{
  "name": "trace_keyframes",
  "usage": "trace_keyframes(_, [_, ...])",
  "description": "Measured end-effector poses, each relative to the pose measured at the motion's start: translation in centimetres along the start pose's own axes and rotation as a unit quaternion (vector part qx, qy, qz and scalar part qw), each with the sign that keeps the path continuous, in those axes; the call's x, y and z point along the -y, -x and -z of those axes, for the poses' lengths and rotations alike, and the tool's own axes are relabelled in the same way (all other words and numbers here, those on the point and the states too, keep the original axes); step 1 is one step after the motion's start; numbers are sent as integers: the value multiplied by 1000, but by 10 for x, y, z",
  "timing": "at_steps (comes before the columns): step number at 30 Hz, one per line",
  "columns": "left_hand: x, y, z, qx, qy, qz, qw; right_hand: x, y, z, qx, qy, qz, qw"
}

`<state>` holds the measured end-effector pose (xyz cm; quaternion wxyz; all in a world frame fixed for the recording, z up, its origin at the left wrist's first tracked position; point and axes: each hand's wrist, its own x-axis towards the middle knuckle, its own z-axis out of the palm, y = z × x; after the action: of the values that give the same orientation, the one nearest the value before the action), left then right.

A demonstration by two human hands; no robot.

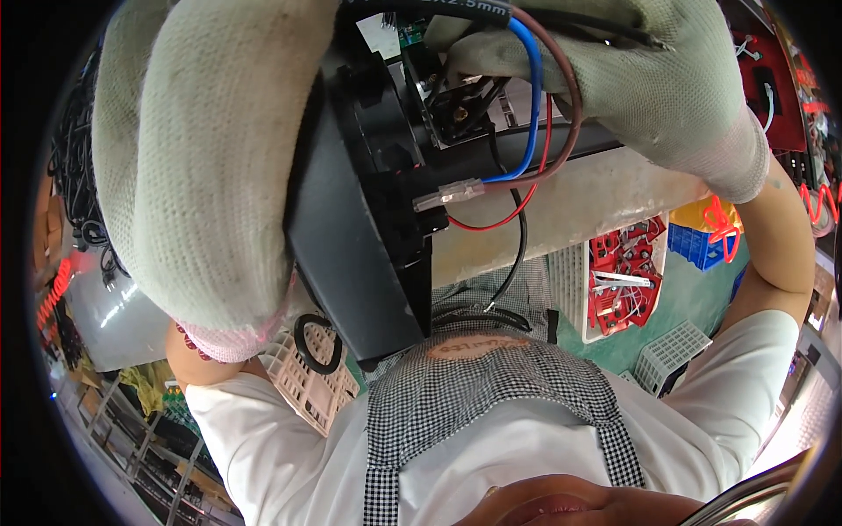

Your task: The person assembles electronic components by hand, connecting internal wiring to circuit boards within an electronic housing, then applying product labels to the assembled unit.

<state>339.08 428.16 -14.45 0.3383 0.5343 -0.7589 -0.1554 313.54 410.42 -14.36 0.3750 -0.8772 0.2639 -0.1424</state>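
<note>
A black device housing [338, 237] stands tilted close in front of me, its open side showing black inner parts. My left hand [219, 167], in a pale knit glove, is closed on the housing's left side; its fingertips are hidden. My right hand [640, 88], gloved too, has its fingers bent in at the housing's open part among black wires; what they pinch is hidden. A thick black cable [421, 9] crosses the top. From it a blue wire [537, 96] and a brown wire [574, 96] loop down to a clear-sleeved connector [449, 195]. A thin red wire [491, 226] hangs below.
Under the housing runs a grey work surface edge [500, 237]. Lower right stands a white crate [574, 289] with red parts, near a blue crate [697, 248] and a grey basket [671, 355]. A pale basket [307, 381] is lower left. Black cables [83, 167] hang far left.
</note>
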Motion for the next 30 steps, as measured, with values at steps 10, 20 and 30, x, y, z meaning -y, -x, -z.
trace_keyframes(10, [5, 40, 25, -1, 91, 20, 996, -5, -5, 7, -71, 150, 200, 966])
trace_keyframes(20, [20, 75, 55, -7, 178, 42, 983, -16, 6, 12, -58, 123, 137, 981])
trace_keyframes(30, [42, -41, -56, -31, 267, 131, 954, -4, 7, 16, 16, 110, 127, 986])
